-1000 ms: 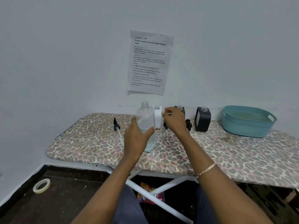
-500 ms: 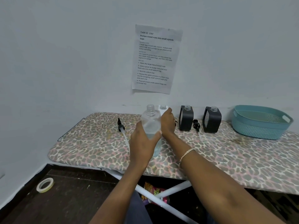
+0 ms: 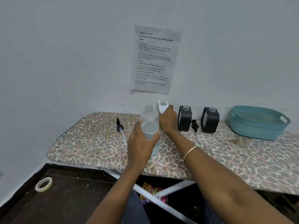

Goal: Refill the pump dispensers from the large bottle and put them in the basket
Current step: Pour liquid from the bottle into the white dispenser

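My left hand [image 3: 142,143] grips the large clear bottle [image 3: 149,122], which stands uncapped on the patterned board with a little liquid in it. Just behind it my right hand [image 3: 168,120] closes around a white dispenser [image 3: 162,106] with an open neck. Two black dispensers [image 3: 184,118] [image 3: 210,120], both without pumps, stand to the right against the wall. One black pump head with its tube [image 3: 120,128] lies left of the bottle, another [image 3: 195,125] lies between the black dispensers. A teal basket [image 3: 258,123] sits at the far right.
The leopard-print ironing board [image 3: 226,156] runs along a white wall with a printed sheet [image 3: 155,59] taped above. A tape roll [image 3: 44,184] lies on the dark floor at the left. A snack packet [image 3: 152,191] lies under the board by its white legs.
My right hand moved left from near the black dispensers to the white dispenser and closed on it. My left hand kept hold of the large bottle. The view shifted left.
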